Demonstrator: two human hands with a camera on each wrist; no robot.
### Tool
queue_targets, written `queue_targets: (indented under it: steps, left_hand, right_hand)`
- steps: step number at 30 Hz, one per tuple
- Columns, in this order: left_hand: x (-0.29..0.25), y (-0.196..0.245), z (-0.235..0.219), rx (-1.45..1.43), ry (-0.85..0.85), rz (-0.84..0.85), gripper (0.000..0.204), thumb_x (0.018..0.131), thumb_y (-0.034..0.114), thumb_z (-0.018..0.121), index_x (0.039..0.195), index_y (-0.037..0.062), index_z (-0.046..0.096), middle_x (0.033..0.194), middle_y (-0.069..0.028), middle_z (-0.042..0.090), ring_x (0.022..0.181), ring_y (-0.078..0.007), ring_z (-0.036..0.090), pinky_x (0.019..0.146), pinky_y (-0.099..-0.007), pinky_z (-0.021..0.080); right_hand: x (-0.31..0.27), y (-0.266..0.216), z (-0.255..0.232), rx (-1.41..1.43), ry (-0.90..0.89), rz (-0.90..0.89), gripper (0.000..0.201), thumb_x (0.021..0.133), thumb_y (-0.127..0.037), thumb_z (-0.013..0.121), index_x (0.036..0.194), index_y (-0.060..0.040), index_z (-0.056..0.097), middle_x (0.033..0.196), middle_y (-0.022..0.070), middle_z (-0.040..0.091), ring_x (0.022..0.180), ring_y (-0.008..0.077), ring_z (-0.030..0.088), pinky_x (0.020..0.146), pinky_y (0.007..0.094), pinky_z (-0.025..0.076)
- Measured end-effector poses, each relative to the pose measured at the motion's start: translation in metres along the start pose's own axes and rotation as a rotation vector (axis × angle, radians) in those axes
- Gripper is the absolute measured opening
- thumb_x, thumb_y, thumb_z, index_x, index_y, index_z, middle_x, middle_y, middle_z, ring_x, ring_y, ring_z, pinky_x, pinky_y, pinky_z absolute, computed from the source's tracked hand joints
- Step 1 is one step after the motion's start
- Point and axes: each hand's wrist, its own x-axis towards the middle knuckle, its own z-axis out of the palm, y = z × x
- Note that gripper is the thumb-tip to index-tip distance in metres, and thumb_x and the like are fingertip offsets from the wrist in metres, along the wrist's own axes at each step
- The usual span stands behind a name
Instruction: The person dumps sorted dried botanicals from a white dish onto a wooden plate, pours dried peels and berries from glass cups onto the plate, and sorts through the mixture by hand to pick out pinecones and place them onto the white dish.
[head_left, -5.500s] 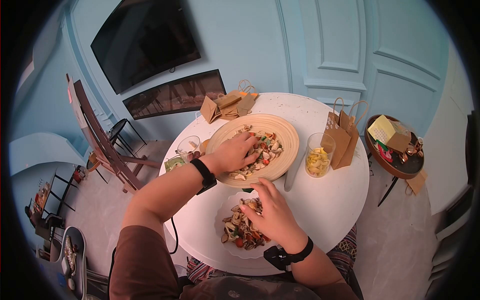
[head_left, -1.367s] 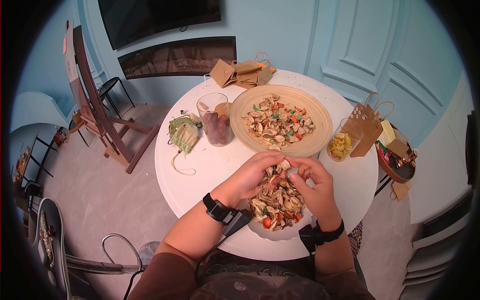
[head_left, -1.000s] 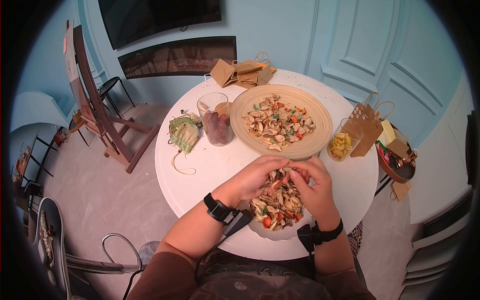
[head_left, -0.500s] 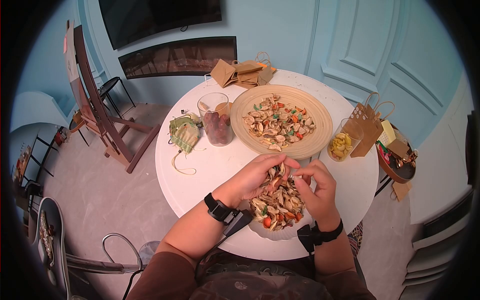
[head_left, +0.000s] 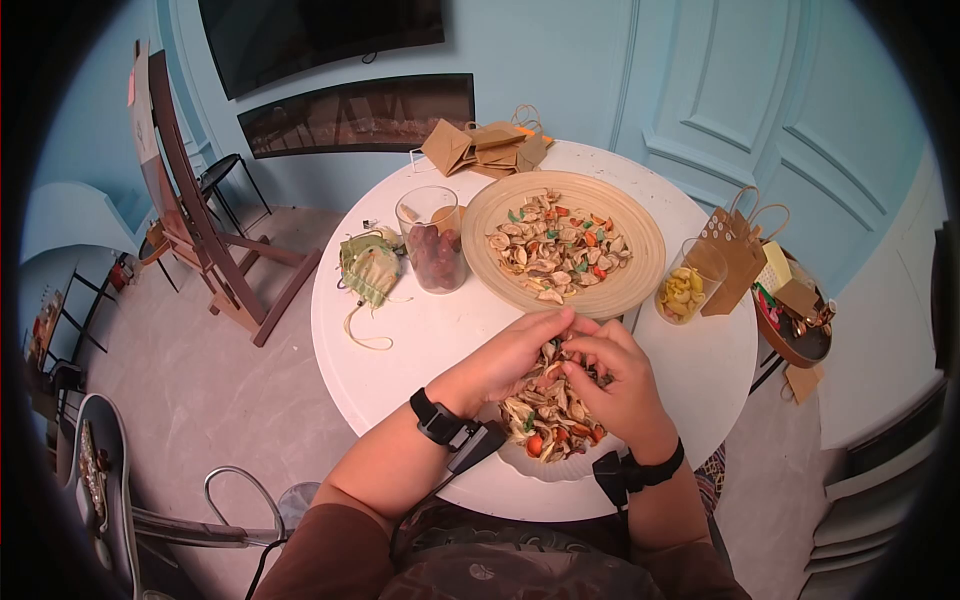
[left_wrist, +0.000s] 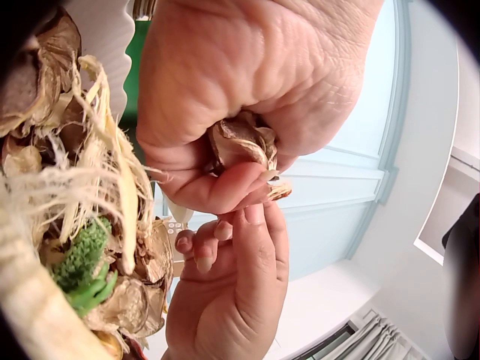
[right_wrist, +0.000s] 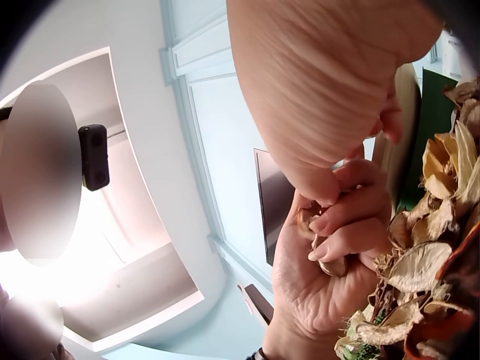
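Note:
Above a heap of dried petals [head_left: 560, 412] in a white scalloped bowl [head_left: 545, 468], both hands meet at the fingertips. The left hand [head_left: 512, 358] curls round brown dried petals [left_wrist: 241, 142], seen in the left wrist view. The right hand [head_left: 622, 395] has its thumb and fingertips together against the left fingertips, pinching at a small dried piece [left_wrist: 280, 191] with a reddish end. In the right wrist view, pale petals [right_wrist: 330, 259] show under the left hand's [right_wrist: 319, 281] curled fingers. Behind stands a round wooden plate [head_left: 481, 240] holding more dried petals.
Left on the round white table [head_left: 375, 385] are a green drawstring pouch [head_left: 370, 268] and a glass of dark red pieces [head_left: 436, 262]. At right stand a glass of yellow pieces [head_left: 682, 293] and paper bags [head_left: 728, 262]; more paper bags [head_left: 490, 147] lie at the back.
From the wooden plate, the hands have come together over the bowl. Over the last half second, the right hand has moved left against the left fingertips. The view has shifted since the earliest frame.

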Motion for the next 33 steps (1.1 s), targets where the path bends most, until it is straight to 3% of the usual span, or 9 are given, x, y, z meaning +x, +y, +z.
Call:
queue_targets:
  steps: [6, 11, 16, 21, 25, 30, 33]
  left_hand:
    - [-0.004, 0.005, 0.006, 0.061, -0.018, -0.019, 0.046, 0.107, 0.039, 0.039, 0.124, 0.0010, 0.058, 0.092, -0.0047, 0.061, 0.061, -0.0050, 0.048, 0.049, -0.0172, 0.039]
    - [-0.001, 0.001, 0.002, 0.051, -0.077, -0.006, 0.042, 0.107, 0.039, 0.039, 0.115, 0.0029, 0.060, 0.088, -0.0011, 0.059, 0.059, -0.0040, 0.044, 0.047, -0.0183, 0.035]
    - [-0.002, 0.002, 0.002, 0.036, -0.015, -0.033, 0.042, 0.106, 0.038, 0.041, 0.114, 0.0016, 0.060, 0.085, -0.0015, 0.058, 0.058, -0.0047, 0.046, 0.047, -0.0188, 0.036]
    - [-0.001, 0.001, 0.000, 0.004, -0.006, -0.017, 0.041, 0.106, 0.036, 0.042, 0.114, 0.0004, 0.060, 0.084, -0.0024, 0.058, 0.058, -0.0054, 0.046, 0.046, -0.0192, 0.036]
    - [0.000, 0.001, 0.000, -0.014, -0.012, 0.029, 0.044, 0.107, 0.036, 0.040, 0.114, -0.0013, 0.061, 0.082, -0.0027, 0.057, 0.057, -0.0062, 0.044, 0.045, -0.0188, 0.035]
    - [0.000, 0.001, -0.003, -0.031, -0.035, 0.049, 0.046, 0.107, 0.037, 0.039, 0.114, -0.0026, 0.061, 0.081, -0.0023, 0.056, 0.056, -0.0061, 0.043, 0.045, -0.0188, 0.034]
    - [0.001, 0.000, -0.003, -0.035, -0.036, 0.051, 0.046, 0.107, 0.037, 0.039, 0.114, -0.0029, 0.061, 0.081, -0.0022, 0.056, 0.055, -0.0058, 0.042, 0.045, -0.0188, 0.034]
  right_hand:
    - [-0.002, 0.001, 0.002, 0.008, 0.057, 0.037, 0.019, 0.082, -0.001, 0.073, 0.100, -0.0038, 0.067, 0.085, 0.0055, 0.057, 0.066, 0.0147, 0.057, 0.056, 0.0268, 0.045]
    - [-0.001, 0.006, 0.003, 0.045, 0.113, 0.032, 0.017, 0.083, 0.000, 0.072, 0.099, -0.0031, 0.067, 0.083, 0.0041, 0.056, 0.063, 0.0114, 0.051, 0.056, 0.0249, 0.043]
    - [-0.001, 0.005, 0.001, 0.085, 0.189, 0.052, 0.014, 0.084, 0.002, 0.070, 0.097, -0.0009, 0.065, 0.083, 0.0029, 0.056, 0.064, 0.0093, 0.050, 0.059, 0.0229, 0.042]
    - [-0.005, 0.015, 0.003, 0.405, 0.253, 0.136, 0.010, 0.085, 0.005, 0.066, 0.095, 0.0016, 0.063, 0.088, 0.0025, 0.057, 0.073, 0.0076, 0.051, 0.069, 0.0218, 0.044]
    - [-0.005, 0.006, -0.003, 0.519, 0.231, 0.180, 0.009, 0.086, 0.005, 0.065, 0.094, 0.0025, 0.062, 0.089, 0.0033, 0.057, 0.076, 0.0083, 0.051, 0.073, 0.0227, 0.044]
    - [-0.008, 0.012, -0.008, 0.441, 0.144, 0.033, 0.003, 0.087, 0.001, 0.063, 0.089, 0.0022, 0.062, 0.086, 0.0053, 0.057, 0.076, 0.0119, 0.051, 0.072, 0.0254, 0.042]
    - [-0.006, 0.003, -0.011, 0.444, 0.120, 0.048, 0.002, 0.086, 0.001, 0.063, 0.086, 0.0022, 0.062, 0.083, 0.0057, 0.057, 0.075, 0.0127, 0.051, 0.070, 0.0261, 0.041]
